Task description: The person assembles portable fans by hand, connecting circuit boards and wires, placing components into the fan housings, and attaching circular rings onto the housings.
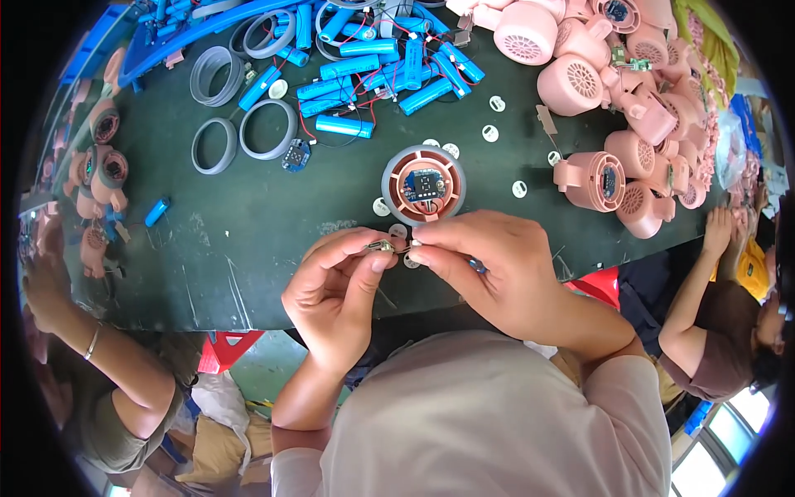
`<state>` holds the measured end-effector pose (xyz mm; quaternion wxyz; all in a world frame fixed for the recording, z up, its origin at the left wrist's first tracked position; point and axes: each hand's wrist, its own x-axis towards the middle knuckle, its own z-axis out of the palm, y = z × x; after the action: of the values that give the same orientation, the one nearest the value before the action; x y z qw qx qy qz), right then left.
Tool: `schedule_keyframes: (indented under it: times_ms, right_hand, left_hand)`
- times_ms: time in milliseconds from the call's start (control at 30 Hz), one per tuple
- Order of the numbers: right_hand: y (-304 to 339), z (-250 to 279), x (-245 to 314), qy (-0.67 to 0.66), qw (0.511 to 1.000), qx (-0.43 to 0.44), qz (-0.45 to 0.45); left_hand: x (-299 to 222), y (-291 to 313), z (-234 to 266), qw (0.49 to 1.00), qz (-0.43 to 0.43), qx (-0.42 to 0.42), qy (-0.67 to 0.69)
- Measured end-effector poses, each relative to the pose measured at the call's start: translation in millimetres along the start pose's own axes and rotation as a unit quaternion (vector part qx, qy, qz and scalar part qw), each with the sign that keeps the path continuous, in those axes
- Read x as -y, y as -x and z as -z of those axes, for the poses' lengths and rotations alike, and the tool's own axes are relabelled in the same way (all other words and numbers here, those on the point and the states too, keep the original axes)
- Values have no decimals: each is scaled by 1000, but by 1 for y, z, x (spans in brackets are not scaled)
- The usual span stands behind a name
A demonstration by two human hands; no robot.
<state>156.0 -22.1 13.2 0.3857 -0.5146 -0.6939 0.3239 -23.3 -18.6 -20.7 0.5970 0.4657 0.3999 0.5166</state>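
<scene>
My left hand (335, 290) pinches a small circuit board with a metal socket (381, 246) between thumb and fingers. Close beside it, the thumb and forefinger of my right hand (509, 269) are closed on a small white connector (416, 243), and thin wires show between the two hands. Something blue (478, 265) peeks out under my right hand, mostly hidden. Just beyond my fingertips lies a round pink fan housing (400, 203) inside a grey ring (387, 184), with a dark blue circuit board (427, 184) facing up in it.
Blue cylindrical batteries (344, 126) with wires lie heaped at the back. Loose grey rings (214, 145) sit to their left. Pink fan housings (571, 84) are piled on the right. Small white discs (490, 133) dot the green table (273, 199). Co-workers' arms (124, 364) appear at both sides.
</scene>
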Motion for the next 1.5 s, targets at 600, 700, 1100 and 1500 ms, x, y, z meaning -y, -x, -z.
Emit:
schedule_keyframes:
  times_ms: [600, 700, 1100, 1500]
  right_hand:
    - [-10, -6, -1, 92, 989, -29, 110]
    - [-7, -14, 2, 134, 983, -49, 114]
    - [-2, -30, 12, 13, 991, 60, 116]
    - [-3, 61, -31, 382, 917, 0, 119]
  left_hand:
    - [1, -1, -4, 994, -55, -5, -95]
    - [-2, -6, -4, 982, -105, 22, -155]
    - [-12, 6, 22, 989, -49, -17, -141]
    - [-58, -108, 227, 802, -246, -343, -423]
